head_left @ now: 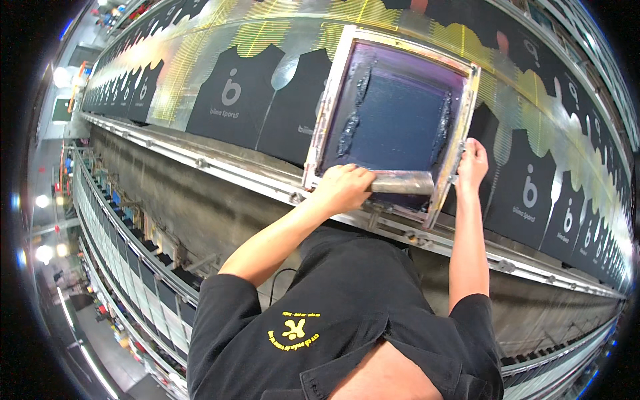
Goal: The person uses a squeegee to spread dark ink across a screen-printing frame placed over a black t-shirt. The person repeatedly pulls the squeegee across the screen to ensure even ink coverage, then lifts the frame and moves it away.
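A screen printing frame (475, 100) lies tilted over the long printing table, its mesh dark blue with purple edges. Thick ridges of dark ink (349, 127) run along the left and right sides of the mesh. My left hand (343, 187) is closed round the left end of a squeegee (403, 182), which lies across the near end of the frame. At the frame's right side, my right hand (472, 163) is closed on its edge by a small metal fitting. Part of the squeegee is hidden under my left fingers.
Black garment panels (230, 93) with pale prints lie in rows on the table, left and right of the frame. A metal rail (250, 175) with stops runs along the table's near edge. Another long rack (133, 250) stands to the left.
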A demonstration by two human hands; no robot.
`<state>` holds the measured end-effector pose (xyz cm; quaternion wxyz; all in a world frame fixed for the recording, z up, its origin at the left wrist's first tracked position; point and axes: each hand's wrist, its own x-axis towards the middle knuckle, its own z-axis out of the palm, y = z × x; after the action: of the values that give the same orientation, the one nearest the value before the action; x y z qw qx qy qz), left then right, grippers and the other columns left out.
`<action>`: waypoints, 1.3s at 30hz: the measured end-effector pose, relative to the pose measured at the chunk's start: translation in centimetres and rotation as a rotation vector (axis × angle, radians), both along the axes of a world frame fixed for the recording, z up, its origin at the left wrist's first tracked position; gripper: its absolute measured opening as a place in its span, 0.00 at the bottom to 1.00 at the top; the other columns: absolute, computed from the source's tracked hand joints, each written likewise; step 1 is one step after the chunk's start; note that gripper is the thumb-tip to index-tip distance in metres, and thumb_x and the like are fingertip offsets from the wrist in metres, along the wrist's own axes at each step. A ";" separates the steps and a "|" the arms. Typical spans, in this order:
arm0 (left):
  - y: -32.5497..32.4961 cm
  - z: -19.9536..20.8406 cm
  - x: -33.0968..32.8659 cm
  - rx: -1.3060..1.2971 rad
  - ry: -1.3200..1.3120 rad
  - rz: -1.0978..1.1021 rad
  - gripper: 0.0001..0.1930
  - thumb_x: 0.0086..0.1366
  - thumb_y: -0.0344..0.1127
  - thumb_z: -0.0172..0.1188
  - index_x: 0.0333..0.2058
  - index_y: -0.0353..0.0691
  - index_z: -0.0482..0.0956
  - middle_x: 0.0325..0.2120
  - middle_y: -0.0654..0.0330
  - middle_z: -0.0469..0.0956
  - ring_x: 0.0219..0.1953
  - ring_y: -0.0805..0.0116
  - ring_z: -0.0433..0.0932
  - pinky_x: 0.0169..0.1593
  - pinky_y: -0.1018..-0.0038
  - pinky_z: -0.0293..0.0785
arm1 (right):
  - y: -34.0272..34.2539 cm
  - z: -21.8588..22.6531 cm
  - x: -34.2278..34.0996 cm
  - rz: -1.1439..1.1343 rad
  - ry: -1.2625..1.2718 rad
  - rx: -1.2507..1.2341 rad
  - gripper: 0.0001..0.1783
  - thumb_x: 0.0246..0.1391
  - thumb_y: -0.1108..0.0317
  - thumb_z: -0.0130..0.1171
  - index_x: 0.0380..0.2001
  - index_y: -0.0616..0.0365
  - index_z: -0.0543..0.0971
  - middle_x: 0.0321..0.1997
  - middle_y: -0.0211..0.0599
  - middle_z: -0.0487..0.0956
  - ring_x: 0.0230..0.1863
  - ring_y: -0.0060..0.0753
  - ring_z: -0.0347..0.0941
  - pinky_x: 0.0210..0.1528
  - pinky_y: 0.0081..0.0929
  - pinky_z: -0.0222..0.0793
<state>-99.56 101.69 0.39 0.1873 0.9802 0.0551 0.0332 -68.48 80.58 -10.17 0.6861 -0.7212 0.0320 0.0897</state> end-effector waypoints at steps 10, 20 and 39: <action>20.8 2.4 -8.8 -0.286 -0.114 0.660 0.16 0.69 0.46 0.72 0.39 0.38 0.87 0.28 0.47 0.85 0.32 0.47 0.88 0.38 0.58 0.81 | 17.3 -1.1 -11.0 0.010 0.076 -0.074 0.16 0.71 0.65 0.67 0.55 0.63 0.83 0.45 0.33 0.85 0.43 0.21 0.80 0.49 0.23 0.75; 24.6 -3.4 -8.2 0.043 0.138 0.780 0.20 0.70 0.49 0.68 0.35 0.34 0.84 0.29 0.42 0.86 0.35 0.37 0.87 0.43 0.49 0.82 | 19.0 -2.1 -11.9 0.065 -0.070 -0.455 0.22 0.63 0.57 0.71 0.56 0.55 0.84 0.46 0.40 0.88 0.47 0.35 0.85 0.55 0.34 0.77; 35.0 -0.8 16.7 0.091 0.270 -0.217 0.15 0.65 0.49 0.71 0.43 0.47 0.87 0.36 0.51 0.89 0.46 0.45 0.88 0.50 0.50 0.84 | 19.6 -0.8 -12.3 0.026 -0.011 -0.440 0.22 0.65 0.56 0.72 0.56 0.55 0.84 0.45 0.42 0.88 0.44 0.31 0.84 0.52 0.32 0.78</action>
<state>-82.86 136.66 -0.42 0.1361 0.9834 -0.0277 -0.1164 -80.74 100.20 -10.97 0.5112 -0.8544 0.0377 0.0854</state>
